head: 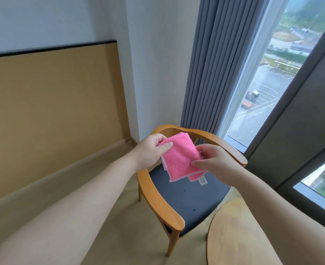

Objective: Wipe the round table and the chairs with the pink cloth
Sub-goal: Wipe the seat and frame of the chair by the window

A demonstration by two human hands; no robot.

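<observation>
Head view, one moment, items as seen.

Pink cloth (180,156): folded into a thick pad, being held in the air above the chair, touching neither seat nor table. A paler underside is showing along its lower edge, and a small white tag (202,181) is hanging from its lower right corner.

Left hand (151,150): pinching the cloth's upper left edge, thumb on top, fingers curled behind.

Right hand (214,162): gripping the cloth's right edge, thumb pressing on the pink face, fingers closing underneath. Both forearms are reaching in bare from the bottom of the frame.

Chair (188,199): wooden frame with a curved back rail and two armrests, dark seat lying bare directly below the cloth. Its back is standing near the curtain; its right armrest end is reaching towards the window frame.

Round table (232,232): light wood, only its left arc showing at lower right, partly hidden by the right forearm. Its edge is sitting just beside the chair's front corner, with a narrow strip of floor between them.

Curtain (205,64): grey, hanging in folds beside the window (263,83).

Floor (104,188): lying open to the left of the chair as far as the tan wall panel (52,111).
</observation>
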